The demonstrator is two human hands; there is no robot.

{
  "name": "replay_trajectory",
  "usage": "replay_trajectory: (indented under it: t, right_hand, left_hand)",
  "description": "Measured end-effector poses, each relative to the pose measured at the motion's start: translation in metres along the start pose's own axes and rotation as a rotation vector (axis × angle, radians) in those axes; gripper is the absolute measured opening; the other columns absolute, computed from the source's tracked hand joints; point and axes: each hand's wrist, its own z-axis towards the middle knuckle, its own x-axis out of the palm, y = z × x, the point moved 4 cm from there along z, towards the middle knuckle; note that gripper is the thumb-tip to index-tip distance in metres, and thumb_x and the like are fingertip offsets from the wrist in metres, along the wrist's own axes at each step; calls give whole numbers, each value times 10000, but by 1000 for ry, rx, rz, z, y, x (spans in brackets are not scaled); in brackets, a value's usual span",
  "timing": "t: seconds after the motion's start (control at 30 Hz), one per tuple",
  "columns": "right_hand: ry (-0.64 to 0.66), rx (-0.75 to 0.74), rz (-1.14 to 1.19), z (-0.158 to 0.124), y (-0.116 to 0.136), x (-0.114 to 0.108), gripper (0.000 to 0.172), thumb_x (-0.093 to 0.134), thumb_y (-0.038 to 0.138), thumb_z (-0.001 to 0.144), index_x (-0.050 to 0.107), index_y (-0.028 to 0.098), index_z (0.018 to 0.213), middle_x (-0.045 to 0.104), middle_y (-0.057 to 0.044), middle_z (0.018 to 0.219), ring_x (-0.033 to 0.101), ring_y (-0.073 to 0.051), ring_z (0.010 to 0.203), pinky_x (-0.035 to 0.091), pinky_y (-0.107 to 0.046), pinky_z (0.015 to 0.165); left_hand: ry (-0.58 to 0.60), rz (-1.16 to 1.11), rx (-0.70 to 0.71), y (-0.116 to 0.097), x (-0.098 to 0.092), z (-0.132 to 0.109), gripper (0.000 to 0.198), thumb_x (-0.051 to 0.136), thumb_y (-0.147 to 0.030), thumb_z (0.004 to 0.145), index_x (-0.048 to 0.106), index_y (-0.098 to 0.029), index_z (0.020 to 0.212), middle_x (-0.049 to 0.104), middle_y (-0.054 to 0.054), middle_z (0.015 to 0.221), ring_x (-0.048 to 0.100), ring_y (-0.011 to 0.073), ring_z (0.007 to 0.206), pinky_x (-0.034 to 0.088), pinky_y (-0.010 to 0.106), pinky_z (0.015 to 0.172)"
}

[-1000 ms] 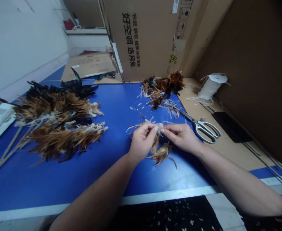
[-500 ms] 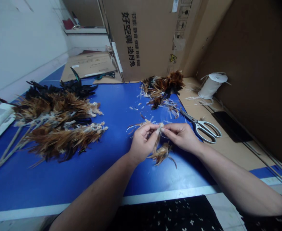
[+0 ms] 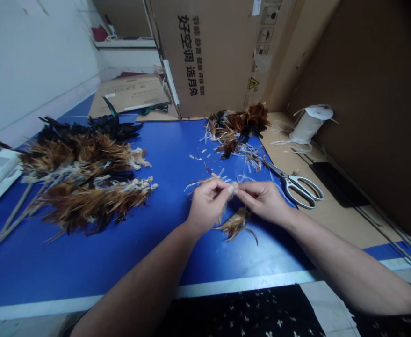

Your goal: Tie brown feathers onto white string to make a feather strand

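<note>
My left hand (image 3: 208, 203) is closed in a pinch on a small tuft of feathers (image 3: 232, 188) with a pale, fluffy end. My right hand (image 3: 264, 199) pinches the same pale end from the other side, and the fingertips of both hands nearly touch. Thumbs and fingers hide much of the tuft. Just below my hands, a loose bunch of brown feathers (image 3: 236, 224) lies on the blue table (image 3: 177, 252). To the right of my right hand are scissors (image 3: 296, 185) with grey and black handles, their blades pointing up and left.
Bundles of brown and black feathers (image 3: 93, 196) lie on the left, with sticks (image 3: 14, 217) beneath. Darker feathers (image 3: 238, 124) are heaped at the back by a cardboard box (image 3: 222, 56). A spool of white ribbon (image 3: 308, 125) stands at right near a black flat object (image 3: 338, 184).
A thin pale strand that looped around my fingertips no longer shows there. The fingers have closed in tighter on the tuft; both hands stay in nearly the same place.
</note>
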Motion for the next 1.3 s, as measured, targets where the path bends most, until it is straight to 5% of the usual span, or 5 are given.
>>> replay_trajectory:
  t: [0.17,0.63,0.97,1.17,1.3]
  right_hand:
    - [-5,4,28,1,2,0,400,556,433,1023,694,134,796,524,16,657,440,-97,608,381,-217,589]
    - [-115,-149,-21,3,2,0,254,601,271,1000,747,171,817,652,-28,729,590,-137,684,493,-273,686]
    - [-231,-148,-264,-4,12,-18,426,705,320,916,708,206,1327,628,-144,1438,694,-280,1127,615,-394,865]
    - [-21,127,106,-2,6,-7,416,649,440,972,714,170,1281,765,-82,918,666,-167,658,557,-292,599]
    - [140,248,454,-1,-1,7,439,682,551,936,723,159,1129,715,-42,833,639,-137,667,538,-266,644]
  left_hand:
    - [-49,-301,-275,11,4,-4,274,876,-356,755,706,-155,830,687,16,745,579,94,643,457,222,629]
    - [-111,-56,-166,5,9,-8,235,784,-348,836,633,-167,844,660,5,717,604,115,657,477,226,638]
    - [-149,-6,-39,6,5,-4,219,765,-346,859,621,-183,853,680,21,784,655,138,734,527,252,718]
    - [-112,78,66,10,5,-6,133,699,-297,918,626,-188,893,700,49,892,688,160,854,546,276,815]
    - [-81,72,64,7,7,-9,106,668,-285,942,632,-191,907,695,54,908,685,162,860,547,282,823]
